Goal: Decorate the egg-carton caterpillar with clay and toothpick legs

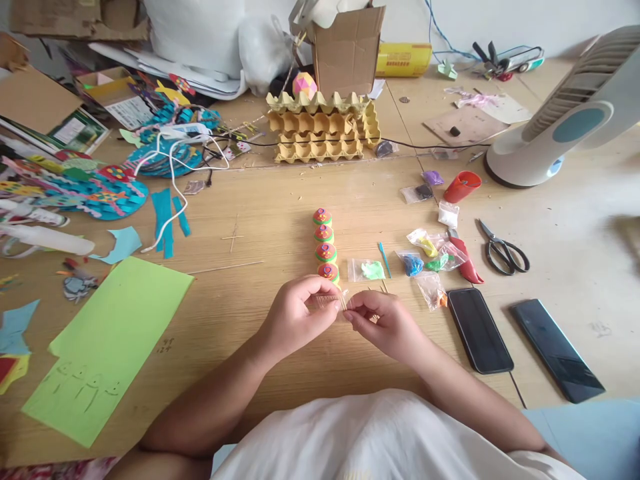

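My left hand (299, 312) is closed round a small bunch of thin wooden toothpicks (343, 303), lined up side by side. From the other side, the fingertips of my right hand (385, 321) pinch at the end of the same bunch. Just beyond my left hand stands a row of several decorated domes (325, 253), red on top with green and yellow bands; the nearest is partly hidden by that hand. Behind my right hand a few more toothpicks (385, 286) lie on the table. A bag of pale green clay (373, 269) lies close by, with a blue plastic tool (384, 260) beside it.
To the right are bags of coloured clay (413, 265), scissors (505, 253), two phones (481, 331), a red cup (463, 186) and a fan (565, 127). Egg cartons (320, 124) stand at the back. Green paper (115, 333) and paper crafts (95, 190) lie left.
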